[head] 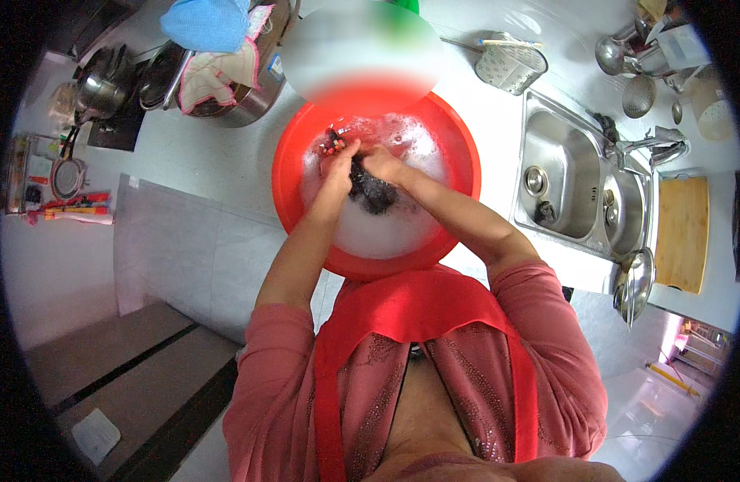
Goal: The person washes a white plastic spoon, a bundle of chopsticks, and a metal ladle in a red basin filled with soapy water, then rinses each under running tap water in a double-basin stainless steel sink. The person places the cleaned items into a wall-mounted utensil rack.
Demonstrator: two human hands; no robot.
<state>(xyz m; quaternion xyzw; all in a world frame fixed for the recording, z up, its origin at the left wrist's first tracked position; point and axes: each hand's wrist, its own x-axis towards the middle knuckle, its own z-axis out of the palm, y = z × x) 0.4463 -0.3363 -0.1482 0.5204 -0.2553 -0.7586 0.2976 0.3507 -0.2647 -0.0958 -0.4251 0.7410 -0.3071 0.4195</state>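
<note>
A large red plastic basin (282, 175) on the countertop holds cloudy, foamy water (385, 232). Dark wet fabric (376, 196), perhaps a garment, lies bunched in the water under my hands. My left hand (341, 169) grips its left side, where a patch with small red and pale bits shows beyond the fingers. Close beside it, my right hand (383, 165) is closed around the upper part of the same fabric. Its fingertips are hidden. A blurred patch covers the far part of the basin.
A double-bowl steel sink (563, 181) with a faucet (641, 143) is at the right, past a patterned utensil holder (510, 65). A wooden cutting board (682, 235) stands beyond the sink. Back left is a large steel pot (249, 108) with cloths (220, 75) over it, near a saucepan (99, 90).
</note>
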